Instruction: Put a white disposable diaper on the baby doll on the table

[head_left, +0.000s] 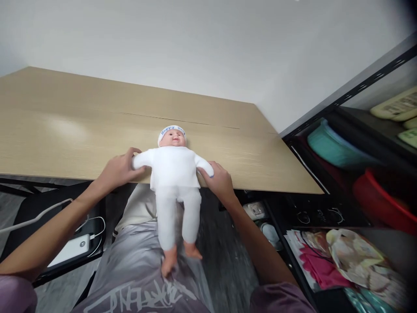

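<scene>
A baby doll (176,167) in a white top, white trousers and a white cap with blue lettering lies face up. Its head and upper body rest at the front edge of the wooden table (81,134), while its legs extend past that edge towards my lap. My left hand (122,167) is closed around the doll's sleeve at the left of the picture. On the other side, my right hand (220,180) grips the opposite sleeve near its cuff. Both doll arms are spread outward, and its bare feet (169,261) point at me.
At the right stands a black shelf with a teal basin (340,145), a red basin (384,200) and a pink cloth (321,267) among bags. A white power bank (72,250) with a cable lies on a black seat at lower left. A white wall rises behind the table.
</scene>
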Motion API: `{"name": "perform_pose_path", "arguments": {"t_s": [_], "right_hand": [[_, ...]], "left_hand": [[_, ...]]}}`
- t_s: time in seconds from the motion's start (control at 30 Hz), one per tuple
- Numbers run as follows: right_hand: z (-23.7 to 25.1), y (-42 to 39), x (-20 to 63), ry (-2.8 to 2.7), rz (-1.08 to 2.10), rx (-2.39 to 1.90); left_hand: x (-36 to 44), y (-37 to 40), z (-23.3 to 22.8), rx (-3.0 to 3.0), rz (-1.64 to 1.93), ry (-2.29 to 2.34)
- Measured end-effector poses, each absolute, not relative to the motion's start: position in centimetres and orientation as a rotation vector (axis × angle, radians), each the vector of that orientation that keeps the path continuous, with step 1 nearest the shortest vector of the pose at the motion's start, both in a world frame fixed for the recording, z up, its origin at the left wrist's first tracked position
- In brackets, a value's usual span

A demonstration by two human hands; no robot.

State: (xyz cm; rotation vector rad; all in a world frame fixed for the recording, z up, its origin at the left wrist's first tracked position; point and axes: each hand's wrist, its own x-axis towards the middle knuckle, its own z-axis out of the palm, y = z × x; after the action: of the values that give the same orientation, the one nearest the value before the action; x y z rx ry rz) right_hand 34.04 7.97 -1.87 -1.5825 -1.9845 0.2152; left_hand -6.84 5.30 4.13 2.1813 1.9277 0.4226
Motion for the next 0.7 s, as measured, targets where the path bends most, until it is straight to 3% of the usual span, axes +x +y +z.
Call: {"name": "perform_pose_path", "arguments": {"t_s": [0.7], "right_hand": [[-4.2, 34.2, 31.0, -2.002, 0.02, -1.465]], "left_hand": [[-10.3, 30.3, 0.0, 2.363, 0.677, 2.139]]}}
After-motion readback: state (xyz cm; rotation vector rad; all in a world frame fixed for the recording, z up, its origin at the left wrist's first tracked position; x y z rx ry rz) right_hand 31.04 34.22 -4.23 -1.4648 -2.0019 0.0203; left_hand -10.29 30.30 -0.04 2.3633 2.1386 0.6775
